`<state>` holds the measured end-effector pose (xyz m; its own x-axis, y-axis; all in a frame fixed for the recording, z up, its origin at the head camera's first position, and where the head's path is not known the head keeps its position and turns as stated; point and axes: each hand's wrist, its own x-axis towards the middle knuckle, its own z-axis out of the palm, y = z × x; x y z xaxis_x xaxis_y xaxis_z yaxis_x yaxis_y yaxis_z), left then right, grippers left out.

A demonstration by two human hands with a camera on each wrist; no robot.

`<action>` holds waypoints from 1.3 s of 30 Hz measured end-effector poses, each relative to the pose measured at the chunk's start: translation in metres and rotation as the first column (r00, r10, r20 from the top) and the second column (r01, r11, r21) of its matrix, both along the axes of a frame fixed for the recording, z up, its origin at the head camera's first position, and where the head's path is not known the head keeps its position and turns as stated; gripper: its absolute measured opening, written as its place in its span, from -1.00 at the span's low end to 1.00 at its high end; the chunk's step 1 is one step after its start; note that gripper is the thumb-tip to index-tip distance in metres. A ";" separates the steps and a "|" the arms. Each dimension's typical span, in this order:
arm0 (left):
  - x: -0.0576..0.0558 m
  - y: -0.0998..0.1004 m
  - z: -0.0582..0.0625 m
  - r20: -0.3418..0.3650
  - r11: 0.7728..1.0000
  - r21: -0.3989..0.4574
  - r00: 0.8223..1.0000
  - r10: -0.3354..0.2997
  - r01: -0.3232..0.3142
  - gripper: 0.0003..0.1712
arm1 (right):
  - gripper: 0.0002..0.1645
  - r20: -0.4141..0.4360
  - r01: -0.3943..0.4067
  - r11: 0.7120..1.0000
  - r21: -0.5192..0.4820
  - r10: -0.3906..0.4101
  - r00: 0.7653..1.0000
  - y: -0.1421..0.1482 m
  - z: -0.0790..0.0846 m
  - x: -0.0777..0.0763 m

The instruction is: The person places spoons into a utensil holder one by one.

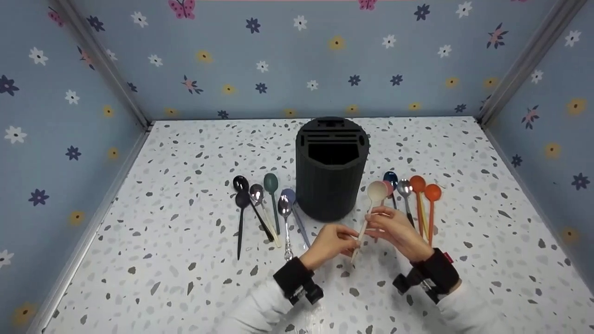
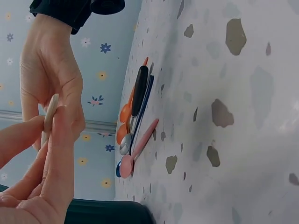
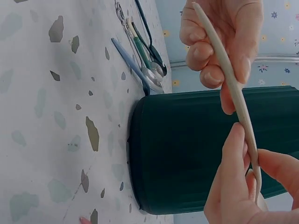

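Observation:
A cream spoon (image 1: 377,191) is held up off the table in front of the dark container, bowl upward and handle slanting down. My left hand (image 1: 329,243) pinches the lower part of its handle between thumb and fingers. Higher up, my right hand (image 1: 394,229) pinches the handle below the bowl. The right wrist view shows the handle (image 3: 233,91) running between both hands, the bowl mostly hidden by the right fingers. Behind the cream spoon lies a pink spoon (image 2: 142,144), partly covered in the head view.
A dark ribbed container (image 1: 327,195) with a slotted top stands centrally. To its left lie several spoons, including a green one (image 1: 271,183) and a black one (image 1: 242,200). On the right lie a blue spoon (image 1: 390,178), a silver one (image 1: 405,188) and orange ones (image 1: 433,192).

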<state>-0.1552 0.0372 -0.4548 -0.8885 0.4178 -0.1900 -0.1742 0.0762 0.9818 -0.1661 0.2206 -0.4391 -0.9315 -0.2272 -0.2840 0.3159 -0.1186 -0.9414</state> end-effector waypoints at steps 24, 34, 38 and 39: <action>-0.003 -0.006 0.049 -0.120 0.999 0.012 0.991 -0.051 0.053 -0.77 | -0.65 -0.116 -0.043 0.997 -0.069 0.035 0.993 0.027 -0.010 -0.032; -0.014 -0.006 0.080 -0.203 0.998 -0.045 0.977 -0.057 0.049 -0.78 | -0.73 -0.065 0.004 0.999 -0.036 -0.007 0.998 -0.004 0.093 -0.011; -0.018 -0.008 0.091 -0.242 0.997 -0.067 0.969 -0.058 0.044 -0.77 | -0.69 -0.061 0.010 1.000 -0.027 -0.012 0.998 -0.006 0.104 -0.016; -0.020 -0.009 0.093 -0.251 0.997 -0.071 0.966 -0.057 0.040 -0.77 | -0.69 -0.063 0.011 1.000 -0.020 -0.012 0.998 -0.007 0.106 -0.018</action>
